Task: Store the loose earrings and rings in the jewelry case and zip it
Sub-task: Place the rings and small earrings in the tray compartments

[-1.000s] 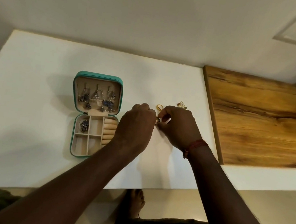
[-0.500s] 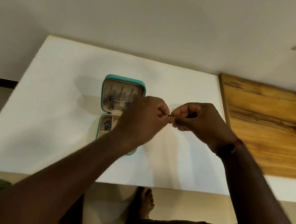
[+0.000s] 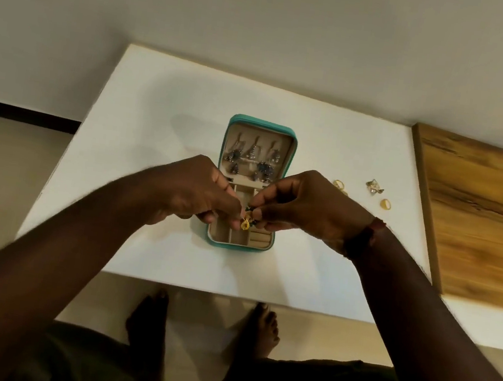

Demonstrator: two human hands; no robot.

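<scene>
Above the lower tray of the jewelry case [image 3: 292, 151], both hands meet over the middle of the white table [image 3: 157, 120]. The left hand [image 3: 192, 192] comes in from eight o'clock, back turned up, fingers curled, thumb and forefinger closed on a small gold piece [image 3: 245, 223]. The right hand [image 3: 308, 207] comes in from four o'clock, also with its back up, and its fingertips pinch the same piece from the other side, so both hands grasp it between them. A red thread band [image 3: 366, 234] circles the right wrist.

The gold piece hangs with its long axis running roughly twelve to six. Its looped gold end points to six, and a dark greenish bit sits at the twelve end, against the fingertips. It is too small to tell whether it is a ring or an earring.

The case is teal outside and beige inside. It lies open with its long axis twelve to six, lid at the twelve end and divided tray at the six end, partly hidden by the hands. Dangling dark-stoned earrings [image 3: 249, 158] hang in rows in the lid.

At three o'clock from the case, loose jewelry lies on the table: gold rings [image 3: 339, 184] just beside the right hand, a pale faceted pair of earrings [image 3: 374, 186] farther out, and a single gold ring [image 3: 385, 204] near the wooden board [image 3: 479, 220].
</scene>
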